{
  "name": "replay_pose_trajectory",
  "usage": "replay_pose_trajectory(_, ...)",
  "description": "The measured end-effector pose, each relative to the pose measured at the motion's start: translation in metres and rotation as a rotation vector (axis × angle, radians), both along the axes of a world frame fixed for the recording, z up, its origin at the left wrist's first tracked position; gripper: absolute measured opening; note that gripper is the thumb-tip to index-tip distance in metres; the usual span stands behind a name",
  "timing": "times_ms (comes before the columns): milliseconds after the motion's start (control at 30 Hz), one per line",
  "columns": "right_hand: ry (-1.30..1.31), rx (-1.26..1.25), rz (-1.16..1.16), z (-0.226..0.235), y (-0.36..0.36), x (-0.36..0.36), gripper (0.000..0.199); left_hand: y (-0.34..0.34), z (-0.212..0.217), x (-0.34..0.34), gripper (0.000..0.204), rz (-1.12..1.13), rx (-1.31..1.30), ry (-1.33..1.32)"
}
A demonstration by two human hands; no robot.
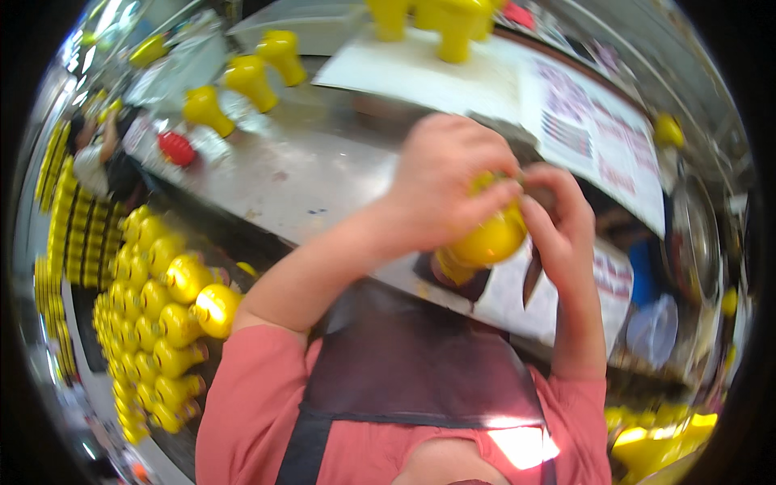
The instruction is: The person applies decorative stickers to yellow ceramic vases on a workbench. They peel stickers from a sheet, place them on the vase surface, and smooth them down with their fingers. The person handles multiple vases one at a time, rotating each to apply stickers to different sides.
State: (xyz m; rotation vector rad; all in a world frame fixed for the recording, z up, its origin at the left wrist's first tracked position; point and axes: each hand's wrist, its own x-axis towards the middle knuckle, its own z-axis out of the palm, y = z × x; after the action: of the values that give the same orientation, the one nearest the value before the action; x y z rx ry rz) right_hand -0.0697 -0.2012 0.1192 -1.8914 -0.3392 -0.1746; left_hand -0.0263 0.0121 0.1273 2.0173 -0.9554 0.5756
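Observation:
A glossy yellow piece with a rounded body point(495, 236) is gripped in my left hand point(453, 174), whose fingers wrap over its top. Its lower end rests on or just above a dark block point(453, 279) at the near edge of the worktable. My right hand point(559, 218) is closed, its thumb and fingertips pinched together against the right side of the piece, close to my left fingertips. A dark pointed strip point(532, 279) shows below the right fingers; whether the hand holds it is hidden. Motion blurs both hands.
Several yellow pieces point(249, 81) stand on the metal worktable point(299, 174) by a red object point(176, 149). More stand on a white board point(404, 73). Printed sheets point(594, 129) lie right, above a clear plastic cup point(653, 330). Rows of yellow pieces point(153, 323) fill the left; another person point(101, 158) is beyond.

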Motion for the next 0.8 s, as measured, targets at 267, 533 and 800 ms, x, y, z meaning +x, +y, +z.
replay_pose_trajectory(267,-0.605,-0.412,0.150,-0.001,0.014,-0.023,0.023,0.007,0.012,-0.017,0.023,0.236,0.163,-0.005)
replay_pose_trajectory(533,-0.250,-0.070,0.308,0.004,0.018,-0.009,0.020,0.038,0.014,-0.064,0.018,0.136,0.059,0.010)
replay_pose_trajectory(800,0.109,0.291,0.480,0.016,0.041,0.012,0.012,0.119,0.017,-0.181,0.016,0.459,-0.122,0.149)
